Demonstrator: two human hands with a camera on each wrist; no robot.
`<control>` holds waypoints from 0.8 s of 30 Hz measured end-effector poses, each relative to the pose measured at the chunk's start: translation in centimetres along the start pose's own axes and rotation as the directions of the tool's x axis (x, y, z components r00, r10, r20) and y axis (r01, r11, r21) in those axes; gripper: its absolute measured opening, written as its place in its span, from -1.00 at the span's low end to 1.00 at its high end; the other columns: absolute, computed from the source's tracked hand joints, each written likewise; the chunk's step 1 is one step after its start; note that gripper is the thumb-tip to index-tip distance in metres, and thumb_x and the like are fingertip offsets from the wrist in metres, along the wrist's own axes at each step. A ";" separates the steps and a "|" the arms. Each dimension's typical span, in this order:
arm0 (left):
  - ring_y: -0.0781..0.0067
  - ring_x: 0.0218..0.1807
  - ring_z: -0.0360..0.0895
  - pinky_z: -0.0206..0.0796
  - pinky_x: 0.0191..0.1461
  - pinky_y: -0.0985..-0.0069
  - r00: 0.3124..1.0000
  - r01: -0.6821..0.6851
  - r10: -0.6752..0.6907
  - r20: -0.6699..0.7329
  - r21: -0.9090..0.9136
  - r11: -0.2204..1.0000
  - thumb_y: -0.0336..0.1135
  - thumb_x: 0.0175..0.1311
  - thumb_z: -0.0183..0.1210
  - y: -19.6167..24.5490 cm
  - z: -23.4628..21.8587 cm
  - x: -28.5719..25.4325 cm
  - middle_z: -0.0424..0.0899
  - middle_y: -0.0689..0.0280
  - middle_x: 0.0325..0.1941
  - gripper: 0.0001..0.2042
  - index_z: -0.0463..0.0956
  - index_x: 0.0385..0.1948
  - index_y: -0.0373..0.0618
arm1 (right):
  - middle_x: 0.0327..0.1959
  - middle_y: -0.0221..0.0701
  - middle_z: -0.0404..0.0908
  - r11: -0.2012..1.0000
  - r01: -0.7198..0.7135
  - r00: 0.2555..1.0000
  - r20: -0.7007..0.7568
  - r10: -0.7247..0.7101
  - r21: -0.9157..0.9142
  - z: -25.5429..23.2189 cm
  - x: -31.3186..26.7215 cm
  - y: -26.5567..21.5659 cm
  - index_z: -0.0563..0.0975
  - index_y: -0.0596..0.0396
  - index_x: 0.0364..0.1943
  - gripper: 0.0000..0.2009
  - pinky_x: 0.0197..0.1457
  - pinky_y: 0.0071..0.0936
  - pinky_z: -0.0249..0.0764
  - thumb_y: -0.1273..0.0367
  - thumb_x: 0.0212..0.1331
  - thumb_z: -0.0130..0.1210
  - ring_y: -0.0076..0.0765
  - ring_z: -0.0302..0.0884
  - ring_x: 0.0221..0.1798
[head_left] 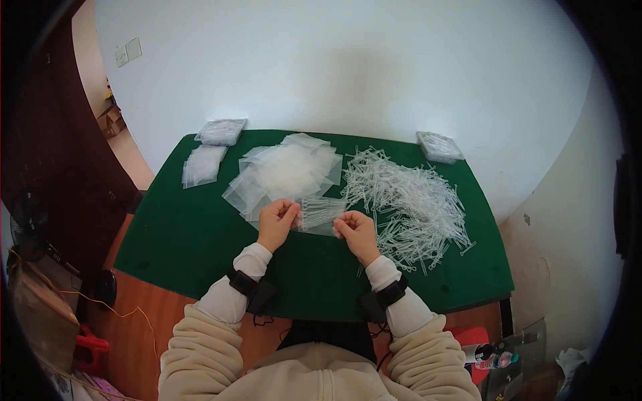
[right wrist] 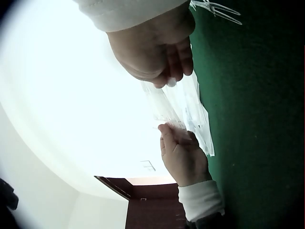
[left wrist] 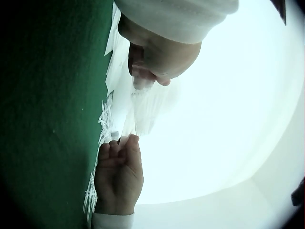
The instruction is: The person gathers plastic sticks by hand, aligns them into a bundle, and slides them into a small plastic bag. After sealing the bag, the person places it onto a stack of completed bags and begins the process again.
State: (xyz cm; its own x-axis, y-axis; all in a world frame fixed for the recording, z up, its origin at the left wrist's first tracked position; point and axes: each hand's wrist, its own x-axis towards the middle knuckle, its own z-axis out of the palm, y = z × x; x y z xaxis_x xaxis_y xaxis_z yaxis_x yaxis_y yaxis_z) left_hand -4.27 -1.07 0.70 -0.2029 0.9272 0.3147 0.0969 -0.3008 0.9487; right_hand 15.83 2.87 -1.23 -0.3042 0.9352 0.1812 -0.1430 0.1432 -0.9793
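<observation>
Both hands hold one clear plastic bag (head_left: 322, 212) with several thin clear sticks inside, raised a little over the near part of the green table. The left hand (head_left: 277, 224) pinches its left end between thumb and fingers. At the other end the right hand (head_left: 358, 235) pinches the bag's edge. In the left wrist view the bag (left wrist: 147, 105) stretches between the left hand (left wrist: 159, 55) and the right hand (left wrist: 118, 176). The right wrist view shows it below the right hand (right wrist: 155, 50), with the left hand (right wrist: 186, 160) at its far end.
A heap of empty bags (head_left: 287, 170) lies behind the left hand, a large pile of clear sticks (head_left: 408, 200) to the right. Filled packs (head_left: 222, 131) and a small stack of bags (head_left: 202, 166) are at the back left, another pack (head_left: 439, 147) at the back right.
</observation>
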 end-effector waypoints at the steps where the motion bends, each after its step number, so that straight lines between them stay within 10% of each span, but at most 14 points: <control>1: 0.68 -0.55 0.44 0.30 -0.47 0.71 1.000 0.000 0.000 -0.011 -0.001 1.000 -0.34 0.24 0.05 -0.2 0.0 0.1 0.56 0.38 -0.52 -0.85 0.46 -0.41 -0.25 | -0.54 -0.47 0.52 1.000 0.000 1.000 -0.001 0.000 0.000 0.0 0.0 0.0 0.49 0.19 -0.41 -0.90 -0.41 -0.68 0.36 0.46 0.02 0.14 -0.63 0.43 -0.50; 13: 0.66 -0.56 0.43 0.30 -0.49 0.69 0.993 -0.010 0.008 -0.120 -0.023 1.000 -0.35 0.25 0.04 -0.8 -2.5 1.2 0.56 0.36 -0.53 -0.85 0.45 -0.44 -0.25 | -0.54 -0.46 0.50 0.999 -0.043 0.997 0.066 0.044 -0.025 0.4 -0.2 0.1 0.41 0.17 -0.34 -0.89 -0.46 -0.68 0.38 0.52 0.07 0.08 -0.63 0.42 -0.52; 24: 0.64 -0.65 0.35 0.23 -0.58 0.64 0.819 0.053 0.176 -0.547 0.378 0.924 -0.36 0.24 0.01 -4.6 -23.6 7.5 0.46 0.39 -0.65 -0.83 0.45 -0.52 -0.23 | -0.55 -0.54 0.45 0.921 0.038 0.969 0.239 0.061 -0.389 1.2 -0.5 0.0 0.41 0.18 -0.34 -0.86 -0.45 -0.75 0.28 0.51 0.03 0.11 -0.74 0.32 -0.53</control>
State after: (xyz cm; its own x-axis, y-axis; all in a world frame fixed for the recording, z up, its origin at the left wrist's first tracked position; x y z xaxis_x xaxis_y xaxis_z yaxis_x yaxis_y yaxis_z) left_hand -29.20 2.02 -0.64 -0.6817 0.5841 0.4406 0.4470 -0.1443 0.8828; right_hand 14.83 2.00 -1.22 -0.5288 0.8376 0.1371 0.2231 0.2930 -0.9297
